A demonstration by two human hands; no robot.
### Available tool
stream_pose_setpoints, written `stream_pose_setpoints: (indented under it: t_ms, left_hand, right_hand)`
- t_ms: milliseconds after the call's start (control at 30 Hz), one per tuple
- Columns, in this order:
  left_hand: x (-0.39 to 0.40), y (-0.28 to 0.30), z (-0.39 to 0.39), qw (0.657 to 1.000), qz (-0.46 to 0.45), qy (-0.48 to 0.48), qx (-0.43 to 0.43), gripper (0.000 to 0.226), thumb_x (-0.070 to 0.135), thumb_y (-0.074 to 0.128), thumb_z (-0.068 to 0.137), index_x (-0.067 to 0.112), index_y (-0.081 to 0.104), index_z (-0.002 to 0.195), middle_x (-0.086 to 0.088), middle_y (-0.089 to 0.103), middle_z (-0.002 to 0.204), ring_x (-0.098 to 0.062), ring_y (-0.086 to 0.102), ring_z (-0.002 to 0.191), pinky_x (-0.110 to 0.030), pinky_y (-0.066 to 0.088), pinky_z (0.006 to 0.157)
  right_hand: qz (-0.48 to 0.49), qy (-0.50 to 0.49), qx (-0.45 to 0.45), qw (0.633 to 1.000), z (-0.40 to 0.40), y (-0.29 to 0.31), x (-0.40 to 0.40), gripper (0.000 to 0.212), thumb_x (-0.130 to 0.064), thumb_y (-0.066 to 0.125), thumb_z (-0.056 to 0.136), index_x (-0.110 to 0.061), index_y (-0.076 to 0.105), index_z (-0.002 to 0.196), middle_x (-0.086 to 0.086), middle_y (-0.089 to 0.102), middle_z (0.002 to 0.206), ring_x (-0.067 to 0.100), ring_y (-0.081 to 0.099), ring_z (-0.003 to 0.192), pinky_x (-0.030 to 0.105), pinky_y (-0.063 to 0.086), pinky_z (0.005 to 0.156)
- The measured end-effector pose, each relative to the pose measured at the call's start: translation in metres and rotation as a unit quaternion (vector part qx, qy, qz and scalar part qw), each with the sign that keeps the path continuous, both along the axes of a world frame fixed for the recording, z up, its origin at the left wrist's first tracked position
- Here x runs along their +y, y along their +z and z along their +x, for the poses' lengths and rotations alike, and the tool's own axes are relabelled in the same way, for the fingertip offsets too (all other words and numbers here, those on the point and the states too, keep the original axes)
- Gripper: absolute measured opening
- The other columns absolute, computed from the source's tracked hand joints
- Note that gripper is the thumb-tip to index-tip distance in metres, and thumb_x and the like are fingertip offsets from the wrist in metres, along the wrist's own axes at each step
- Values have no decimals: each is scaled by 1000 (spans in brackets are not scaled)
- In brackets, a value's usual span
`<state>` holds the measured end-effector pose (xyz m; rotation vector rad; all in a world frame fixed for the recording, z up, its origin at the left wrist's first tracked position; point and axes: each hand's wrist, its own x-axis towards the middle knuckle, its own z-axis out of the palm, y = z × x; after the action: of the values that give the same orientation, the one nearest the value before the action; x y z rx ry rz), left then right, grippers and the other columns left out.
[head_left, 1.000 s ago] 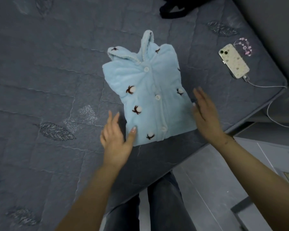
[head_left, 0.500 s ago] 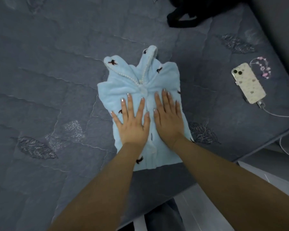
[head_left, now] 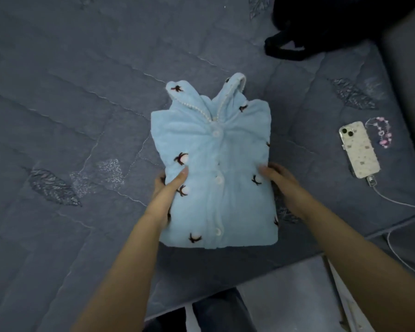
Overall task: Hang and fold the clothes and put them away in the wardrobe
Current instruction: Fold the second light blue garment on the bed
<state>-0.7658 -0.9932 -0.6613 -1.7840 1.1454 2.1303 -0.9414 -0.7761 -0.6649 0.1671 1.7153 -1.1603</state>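
- The left hand [head_left: 164, 188] grips the left edge of the folded jacket [head_left: 216, 168]: its thumb lies on top of the fleece beside a small dark-and-white pattern, and its fingers curl under the edge, mostly hidden.
- The right hand [head_left: 277, 178] grips the right edge in the same way, thumb on top near another small pattern, fingers tucked beneath the fabric and out of sight.
- Both grips are clamped on the jacket, one on each side at about mid-height; neither hand is spread flat.
- The jacket is light blue fleece, folded into a neat rectangle with its buttoned front facing up. It lies on the bed [head_left: 70, 116], close to the near edge, with the collar pointing away from the person.
- A row of white buttons runs down its middle, and a pale beaded trim lines the collar.
- No label, brand or writing can be read on the jacket.
- A phone [head_left: 359, 149] in a pale patterned case lies on the bed well to the right, with a white cable [head_left: 393, 200] plugged into its near end and a pink beaded charm [head_left: 382, 131] just beside it. No writing on the case is legible.
- A black bag [head_left: 297, 37] sits at the far edge of the bed.
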Motion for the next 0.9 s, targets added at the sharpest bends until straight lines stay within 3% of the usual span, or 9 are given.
stream_pose_setpoints:
  t_ms: [133, 233, 433, 600, 733, 900]
  left_hand:
    - [-8, -14, -4, 988, 113, -55, 86, 64, 46, 80, 75, 21, 60, 131, -5, 70, 118, -24, 68, 107, -40, 56, 90]
    - [-7, -8, -1, 985, 129, -56, 101, 53, 42, 80, 77, 20, 67, 122, -7, 70, 118, -25, 68, 108, -40, 55, 92]
    - [-1, 41, 34, 980, 132, -28, 145, 48, 43, 81, 75, 22, 71, 117, -8, 70, 118, -25, 68, 107, -34, 58, 77]
    - [13, 108, 109, 980, 104, 29, 168, 44, 45, 81, 73, 27, 74, 112, -7, 71, 117, -25, 69, 105, -34, 58, 75]
    - [27, 176, 191, 978, 41, 78, 187, 40, 45, 80, 74, 29, 74, 111, -5, 71, 116, -24, 69, 105, -34, 59, 75]
    - [60, 263, 313, 962, -32, 177, 205, 35, 41, 74, 79, 28, 74, 111, -5, 72, 115, -24, 70, 101, -30, 58, 69]
  right_hand:
    - [-24, 44, -74, 996, -4, -16, -20, 83, -63, 83, 59, -32, 55, 131, -11, 68, 121, 9, 65, 110, 29, 52, 93]
    - [-36, 40, -88, 995, 2, -12, -28, 77, -57, 81, 62, -32, 55, 130, -8, 69, 120, 11, 66, 109, 27, 55, 87]
    - [-58, 70, -25, 996, 26, 40, -26, 70, -61, 81, 63, -39, 55, 123, -16, 69, 117, 5, 66, 106, 17, 55, 76]
    - [-78, 112, 22, 990, 79, 111, -42, 61, -47, 81, 66, -36, 58, 121, -15, 70, 114, 5, 69, 98, 18, 56, 70]
    - [-114, 160, 52, 979, 143, 182, -62, 45, -33, 76, 69, -27, 64, 112, -5, 73, 108, 8, 72, 89, 18, 55, 63]
    - [-168, 272, 15, 947, 242, 272, -85, 35, -21, 69, 86, -20, 64, 121, -2, 72, 114, 18, 70, 101, 29, 59, 79]
